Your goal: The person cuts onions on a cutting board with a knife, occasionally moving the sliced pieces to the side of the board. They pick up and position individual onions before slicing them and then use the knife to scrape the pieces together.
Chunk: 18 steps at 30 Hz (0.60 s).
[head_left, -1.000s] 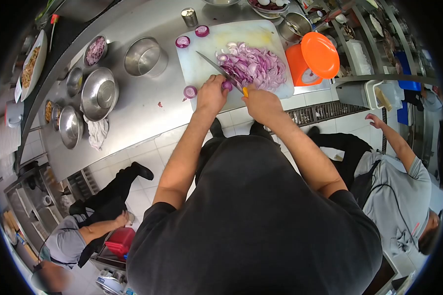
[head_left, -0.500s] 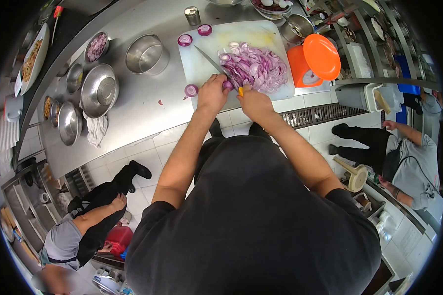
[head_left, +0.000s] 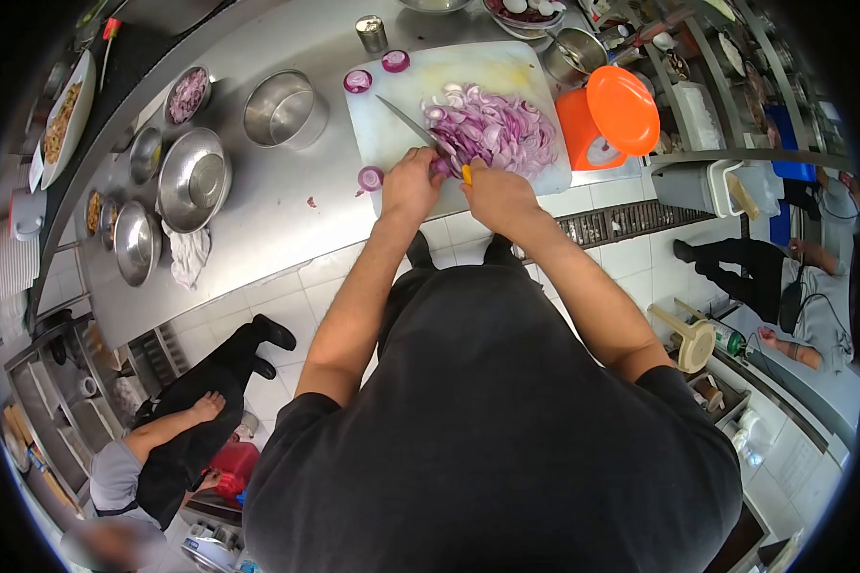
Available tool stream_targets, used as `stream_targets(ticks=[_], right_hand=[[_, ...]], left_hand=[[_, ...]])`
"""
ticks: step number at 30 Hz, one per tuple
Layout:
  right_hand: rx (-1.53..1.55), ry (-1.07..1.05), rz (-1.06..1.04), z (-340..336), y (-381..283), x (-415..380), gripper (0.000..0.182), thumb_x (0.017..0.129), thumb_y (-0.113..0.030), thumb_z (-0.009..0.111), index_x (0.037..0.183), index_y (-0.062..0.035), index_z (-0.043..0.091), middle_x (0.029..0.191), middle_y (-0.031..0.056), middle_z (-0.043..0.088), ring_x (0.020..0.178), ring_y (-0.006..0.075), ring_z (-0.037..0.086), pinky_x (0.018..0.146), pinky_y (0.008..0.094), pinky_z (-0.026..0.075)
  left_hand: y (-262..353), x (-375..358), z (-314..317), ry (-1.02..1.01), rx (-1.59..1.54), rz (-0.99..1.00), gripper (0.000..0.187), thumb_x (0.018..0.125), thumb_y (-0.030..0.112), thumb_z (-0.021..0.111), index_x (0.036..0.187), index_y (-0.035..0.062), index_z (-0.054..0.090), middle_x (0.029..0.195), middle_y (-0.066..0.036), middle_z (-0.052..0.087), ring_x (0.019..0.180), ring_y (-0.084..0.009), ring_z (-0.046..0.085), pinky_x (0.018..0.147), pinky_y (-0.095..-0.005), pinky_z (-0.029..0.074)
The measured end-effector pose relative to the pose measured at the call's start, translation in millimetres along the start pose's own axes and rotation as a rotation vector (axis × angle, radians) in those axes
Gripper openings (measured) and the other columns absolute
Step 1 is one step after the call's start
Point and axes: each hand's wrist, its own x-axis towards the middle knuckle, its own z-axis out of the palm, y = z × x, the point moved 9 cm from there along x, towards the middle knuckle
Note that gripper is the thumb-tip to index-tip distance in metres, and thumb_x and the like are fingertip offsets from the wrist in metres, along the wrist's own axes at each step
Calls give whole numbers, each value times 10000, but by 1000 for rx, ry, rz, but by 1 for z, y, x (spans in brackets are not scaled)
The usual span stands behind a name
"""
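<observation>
My right hand [head_left: 499,196] is wrapped round the yellow handle of a knife [head_left: 406,118], whose blade points up and left over the white cutting board [head_left: 382,76]. Beside it, my left hand [head_left: 413,186] has its fingers closed on a purple onion piece [head_left: 440,167] at the board's near edge. A large heap of sliced red onion [head_left: 506,134] lies just beyond both hands. Two halved onions [head_left: 357,81] [head_left: 396,61] sit at the board's upper left, and another onion half [head_left: 370,179] is left of my left hand.
Metal bowls [head_left: 194,178] and a deep pot [head_left: 284,110] stand on the steel counter [head_left: 258,210] to the left. An orange scale [head_left: 583,134] touches the board's right side. One person [head_left: 191,411] is at lower left, another [head_left: 812,296] at far right.
The person on the right has moved farther right, and the person on the left has shifted an arm and leaned lower. My hands have barely moved at the onion and knife.
</observation>
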Motion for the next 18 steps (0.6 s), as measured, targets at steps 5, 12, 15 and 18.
stream_targets(ticks=[5,12,15,18], right_hand=[[32,52,50,40,13,4,359,1061,-289,615,1200,38,566,985,247,762,935,417,766,805,503,603],[104,76,34,37,28,10,415,1054,-338,627,1241,27,567,967,235,761,933,430,756,818,537,587],[118,109,38,36,45,4,432,1049,-357,631,1255,17,566,959,231,760,925,435,751,815,548,579],[103,106,68,34,55,1,421,1048,-346,632,1256,14,568,950,241,757,915,435,750,812,546,576]], left_hand=[[0,-2,-1,13,7,-15,333,870,141,825,1167,75,690,1136,-117,727,1042,-341,719,903,-447,579],[21,-5,-10,79,121,209,292,891,152,800,1153,86,689,1153,-107,716,1056,-367,707,901,-464,575],[28,-5,-15,85,124,347,284,904,176,796,1150,87,686,1169,-118,713,1043,-376,709,885,-474,577],[11,7,-6,-41,264,44,350,915,209,799,1196,61,652,1096,-152,732,970,-390,721,863,-487,586]])
